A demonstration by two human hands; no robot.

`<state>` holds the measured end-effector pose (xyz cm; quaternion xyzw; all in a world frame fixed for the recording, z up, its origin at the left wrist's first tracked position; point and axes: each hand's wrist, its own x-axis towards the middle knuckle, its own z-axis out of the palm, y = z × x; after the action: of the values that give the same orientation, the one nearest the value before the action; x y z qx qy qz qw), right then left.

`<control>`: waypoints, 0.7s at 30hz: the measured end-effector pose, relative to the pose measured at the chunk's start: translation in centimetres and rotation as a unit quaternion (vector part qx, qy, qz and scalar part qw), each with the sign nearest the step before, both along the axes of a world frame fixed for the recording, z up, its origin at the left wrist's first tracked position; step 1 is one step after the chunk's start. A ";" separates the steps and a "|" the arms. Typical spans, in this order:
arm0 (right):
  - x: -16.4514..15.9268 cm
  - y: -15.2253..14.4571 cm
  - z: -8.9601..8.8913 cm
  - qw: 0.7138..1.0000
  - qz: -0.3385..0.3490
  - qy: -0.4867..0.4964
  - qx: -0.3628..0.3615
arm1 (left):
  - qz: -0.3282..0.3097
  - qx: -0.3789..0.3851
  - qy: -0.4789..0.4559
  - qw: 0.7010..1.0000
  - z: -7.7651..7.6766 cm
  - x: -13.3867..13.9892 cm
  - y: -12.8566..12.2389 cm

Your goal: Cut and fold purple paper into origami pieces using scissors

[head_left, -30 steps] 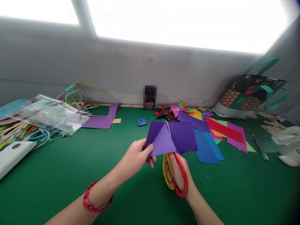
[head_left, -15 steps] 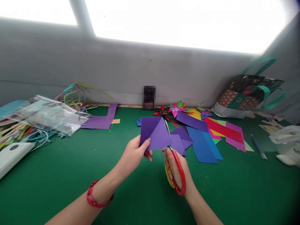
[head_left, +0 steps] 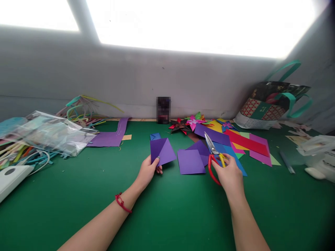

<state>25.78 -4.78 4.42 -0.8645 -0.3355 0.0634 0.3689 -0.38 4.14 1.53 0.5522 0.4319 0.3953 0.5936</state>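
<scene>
Between thumb and fingers, my left hand (head_left: 149,170) pinches a folded purple paper (head_left: 163,152), its diagonal flap facing me, just above the table. My right hand (head_left: 231,176) grips scissors (head_left: 213,151) by their red and yellow handles. The blades point up and to the left, over the coloured papers. Between my hands lies a purple square of paper (head_left: 190,162). It partly covers another purple piece (head_left: 200,150). A small blue folded paper (head_left: 155,136) sits just behind the held paper.
Folded paper stars (head_left: 195,122) and a red strip (head_left: 247,143) lie at the back right. A gift bag (head_left: 264,108) stands against the wall. At left are a clear plastic bag (head_left: 60,134), a white device (head_left: 14,179) and a purple offcut (head_left: 107,138).
My right hand has moved right with the scissors, away from the folded paper. My left hand still holds the paper, slightly lower and further left. The purple square is more exposed.
</scene>
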 end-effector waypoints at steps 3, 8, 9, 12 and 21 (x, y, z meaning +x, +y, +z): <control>1.4 -0.2 -0.8 0.998 -0.002 -0.056 0.042 | -0.002 0.001 0.001 1.000 0.1 -0.1 0.0; 2.6 -0.6 -1.2 0.992 -0.011 -0.109 0.066 | 0.002 -0.005 0.001 1.000 0.1 -0.2 0.0; 2.8 -0.6 -1.3 0.991 -0.019 -0.113 0.073 | 0.003 -0.007 0.002 1.000 0.1 -0.2 0.0; 3.4 -0.4 -1.7 0.988 -0.042 -0.110 0.102 | 0.003 -0.010 0.003 1.000 0.1 -0.2 0.0; 3.8 0.9 -3.7 0.985 -0.071 -0.140 0.073 | 0.000 -0.005 0.003 1.000 0.1 -0.2 -0.1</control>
<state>29.60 -3.91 0.67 -0.8570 -0.3254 -0.1094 0.3842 -0.62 4.08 1.66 0.5502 0.4363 0.3914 0.5948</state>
